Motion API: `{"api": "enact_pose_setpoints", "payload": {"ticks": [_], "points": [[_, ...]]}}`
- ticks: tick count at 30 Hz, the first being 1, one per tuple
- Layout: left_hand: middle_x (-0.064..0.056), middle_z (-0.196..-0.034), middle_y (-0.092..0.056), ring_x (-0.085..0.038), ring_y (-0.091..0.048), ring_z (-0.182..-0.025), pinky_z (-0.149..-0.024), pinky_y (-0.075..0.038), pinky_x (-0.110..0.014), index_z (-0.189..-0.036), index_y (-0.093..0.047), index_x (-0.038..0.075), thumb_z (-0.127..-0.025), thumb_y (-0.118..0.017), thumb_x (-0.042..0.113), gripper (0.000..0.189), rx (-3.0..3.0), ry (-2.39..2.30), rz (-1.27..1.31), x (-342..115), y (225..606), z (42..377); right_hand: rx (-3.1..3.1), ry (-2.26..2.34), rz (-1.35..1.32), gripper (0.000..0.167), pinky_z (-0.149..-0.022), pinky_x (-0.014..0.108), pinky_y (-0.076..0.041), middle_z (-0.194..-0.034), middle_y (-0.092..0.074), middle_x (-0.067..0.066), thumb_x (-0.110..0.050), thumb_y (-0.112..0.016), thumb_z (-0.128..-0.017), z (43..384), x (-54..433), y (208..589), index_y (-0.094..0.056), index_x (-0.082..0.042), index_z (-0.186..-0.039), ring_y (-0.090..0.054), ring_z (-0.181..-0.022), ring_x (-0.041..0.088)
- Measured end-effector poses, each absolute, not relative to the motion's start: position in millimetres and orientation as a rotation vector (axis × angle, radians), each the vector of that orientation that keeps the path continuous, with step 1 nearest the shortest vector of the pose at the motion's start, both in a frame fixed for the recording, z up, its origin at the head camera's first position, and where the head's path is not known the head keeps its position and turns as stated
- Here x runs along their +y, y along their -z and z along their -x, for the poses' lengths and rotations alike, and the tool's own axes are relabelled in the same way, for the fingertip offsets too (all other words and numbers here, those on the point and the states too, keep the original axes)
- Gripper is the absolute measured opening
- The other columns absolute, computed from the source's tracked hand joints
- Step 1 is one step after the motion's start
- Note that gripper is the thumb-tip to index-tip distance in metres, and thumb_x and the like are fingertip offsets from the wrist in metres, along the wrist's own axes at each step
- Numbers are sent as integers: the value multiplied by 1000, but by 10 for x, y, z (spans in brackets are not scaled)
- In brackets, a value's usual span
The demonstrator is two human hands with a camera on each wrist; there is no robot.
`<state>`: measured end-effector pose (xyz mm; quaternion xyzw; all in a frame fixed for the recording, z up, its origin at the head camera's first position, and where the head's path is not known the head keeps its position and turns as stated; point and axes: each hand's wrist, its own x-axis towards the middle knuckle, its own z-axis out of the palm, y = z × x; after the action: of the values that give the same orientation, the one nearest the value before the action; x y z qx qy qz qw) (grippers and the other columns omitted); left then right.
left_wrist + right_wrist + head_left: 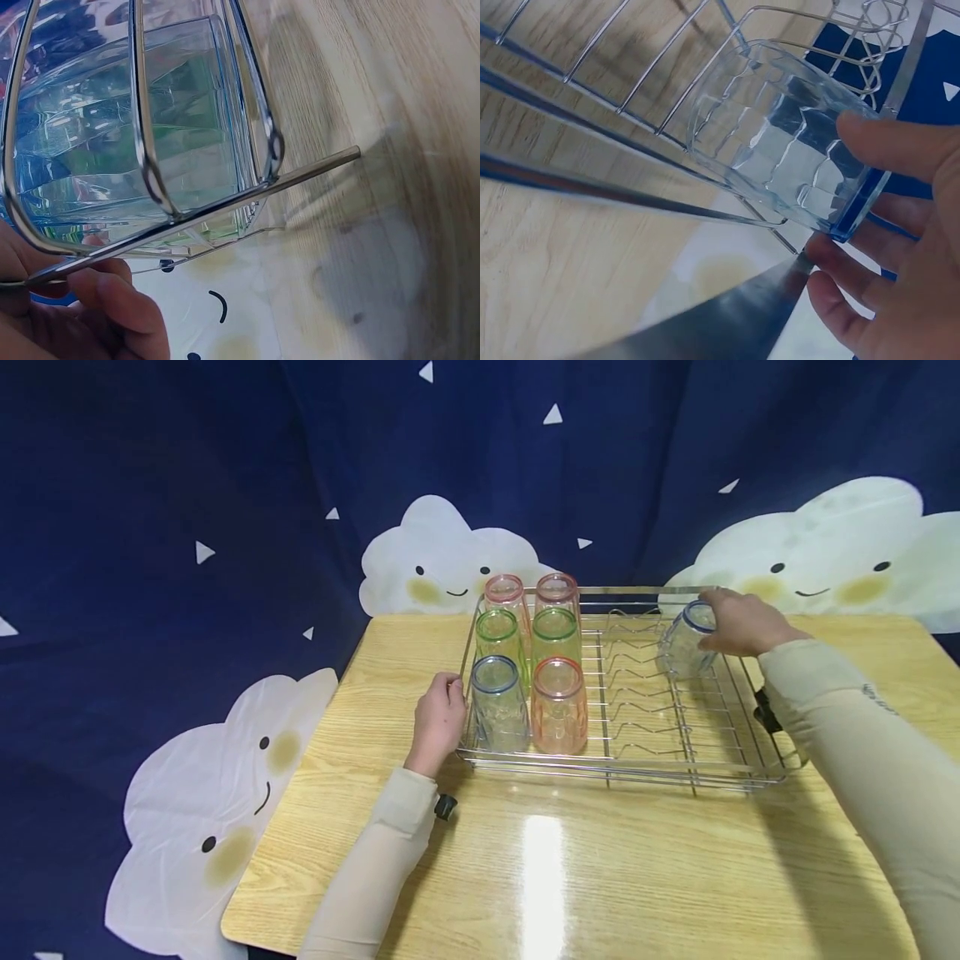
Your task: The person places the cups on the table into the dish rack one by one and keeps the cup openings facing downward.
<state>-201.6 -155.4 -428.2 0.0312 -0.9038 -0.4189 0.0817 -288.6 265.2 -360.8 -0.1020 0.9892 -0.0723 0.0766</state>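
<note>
A wire dish rack (pixel 660 768) stands on the wooden table (pixel 562 877). Its left part holds several upturned cups: a blue one (pixel 497 706) and a pink one (pixel 558 706) in front, two green behind, two pink at the back. My left hand (pixel 441 714) grips the rack's left side wire next to the blue cup; in the left wrist view its fingers (pixel 112 300) curl round the wire (pixel 225 199). My right hand (pixel 738 622) holds a clear blue-rimmed cup (pixel 686 643) tilted over the rack's far right corner. In the right wrist view the fingers (pixel 907 247) wrap that cup's (pixel 780 142) base.
The rack's middle and right rows of wire prongs (pixel 645 693) hold nothing. A dark blue cloth with white clouds (pixel 450 560) hangs behind the table. Bare tabletop lies in front of the rack and on both sides of it.
</note>
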Motion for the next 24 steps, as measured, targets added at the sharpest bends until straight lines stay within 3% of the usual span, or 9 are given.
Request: {"api": "enact_pose_setpoints", "payload": {"ticks": [6,13,24], "points": [[-10,-89,-67,-21,-58,-70,-69,-50,-35,-131,-55,2,-107,-37,25,38,-2711,1290,-105,-1562,4297,2004,2919,231,301,84,-105,74,-30,-153,-17,41,-21,-65,-88,2821,2658,3584,-20,11,-152,-26,-132,66],[-10,-90,-67,-21,-59,-71,-71,-50,-36,-130,-56,1,-107,-37,25,38,-2710,1288,-95,-1571,4299,2019,2869,304,337,86,-112,71,-21,-152,-15,44,-24,-61,-93,2788,2686,3544,-11,12,-153,-18,-138,62],[-13,-103,-70,-29,-65,-88,-84,-51,-46,-130,-57,3,-107,-36,27,39,-2782,1154,-78,-1660,4249,2022,3011,392,450,69,-107,70,-30,-146,-36,41,-30,-56,-99,2575,2616,3296,-30,8,-150,-35,-132,59]]}}
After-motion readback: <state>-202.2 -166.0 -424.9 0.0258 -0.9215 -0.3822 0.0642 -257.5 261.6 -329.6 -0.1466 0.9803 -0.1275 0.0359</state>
